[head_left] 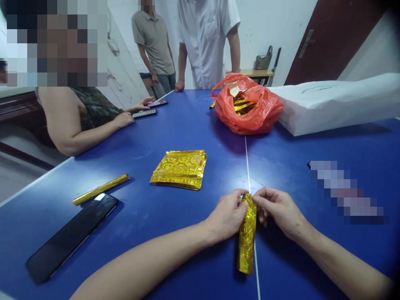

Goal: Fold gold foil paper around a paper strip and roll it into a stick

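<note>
Both my hands pinch the far end of a folded strip of gold foil paper [247, 237] that lies along the white centre line of the blue table [175, 133]. My left hand [227, 217] grips it from the left with closed fingers. My right hand [279, 210] pinches it from the right. A stack of flat gold foil sheets [180, 168] lies a little beyond my left hand. A finished thin gold roll [101, 189] rests at the left.
A black phone [71, 236] lies near the left front edge. An orange plastic bag [248, 106] holding more gold paper sits at the far middle, beside a large white paper package [337, 102]. A seated person [83, 118] leans on the left; two people stand at the far end.
</note>
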Demonstrator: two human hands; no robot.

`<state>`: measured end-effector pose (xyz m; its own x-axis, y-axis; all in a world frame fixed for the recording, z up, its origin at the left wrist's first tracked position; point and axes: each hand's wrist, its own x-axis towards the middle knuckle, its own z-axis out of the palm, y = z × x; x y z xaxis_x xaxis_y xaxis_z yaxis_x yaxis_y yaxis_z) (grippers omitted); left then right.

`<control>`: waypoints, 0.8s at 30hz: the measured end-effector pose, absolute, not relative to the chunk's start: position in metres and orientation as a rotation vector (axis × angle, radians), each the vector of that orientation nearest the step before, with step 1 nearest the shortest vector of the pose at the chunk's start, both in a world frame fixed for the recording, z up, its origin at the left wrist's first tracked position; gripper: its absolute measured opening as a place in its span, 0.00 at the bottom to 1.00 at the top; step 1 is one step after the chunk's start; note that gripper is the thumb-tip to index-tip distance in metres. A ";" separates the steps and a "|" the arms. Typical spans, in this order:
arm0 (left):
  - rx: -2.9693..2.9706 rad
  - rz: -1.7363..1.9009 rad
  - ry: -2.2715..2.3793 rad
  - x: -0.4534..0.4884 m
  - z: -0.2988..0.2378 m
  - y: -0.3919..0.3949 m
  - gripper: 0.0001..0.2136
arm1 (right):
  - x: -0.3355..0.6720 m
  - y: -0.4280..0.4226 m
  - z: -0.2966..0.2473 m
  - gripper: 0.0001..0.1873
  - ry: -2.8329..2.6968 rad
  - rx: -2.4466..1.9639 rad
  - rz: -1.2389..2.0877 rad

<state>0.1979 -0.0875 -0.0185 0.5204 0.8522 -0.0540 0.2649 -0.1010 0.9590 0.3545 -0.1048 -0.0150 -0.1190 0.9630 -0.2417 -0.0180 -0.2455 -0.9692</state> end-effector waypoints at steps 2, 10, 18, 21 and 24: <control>1.678 0.664 1.007 0.198 -0.019 -0.088 0.13 | 0.355 -0.105 -0.015 0.13 -1.170 -1.297 1.496; 1.882 0.648 1.035 0.197 -0.011 -0.095 0.15 | 0.353 -0.106 -0.013 0.14 -1.221 -1.372 1.450; 1.850 0.597 0.952 0.197 -0.013 -0.091 0.11 | 0.352 -0.106 -0.015 0.14 -1.128 -1.391 1.464; 1.787 0.590 0.921 0.198 -0.015 -0.090 0.11 | 0.352 -0.105 -0.015 0.14 -1.109 -1.391 1.461; 1.744 0.580 0.898 0.197 -0.015 -0.089 0.12 | 0.353 -0.106 -0.016 0.13 -1.109 -1.385 1.469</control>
<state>0.1974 -0.0892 -0.0154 0.6018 0.7978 -0.0382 0.2933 -0.1762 0.9396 0.3526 -0.1056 -0.0157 -0.0653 0.9571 -0.2824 0.0090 -0.2824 -0.9593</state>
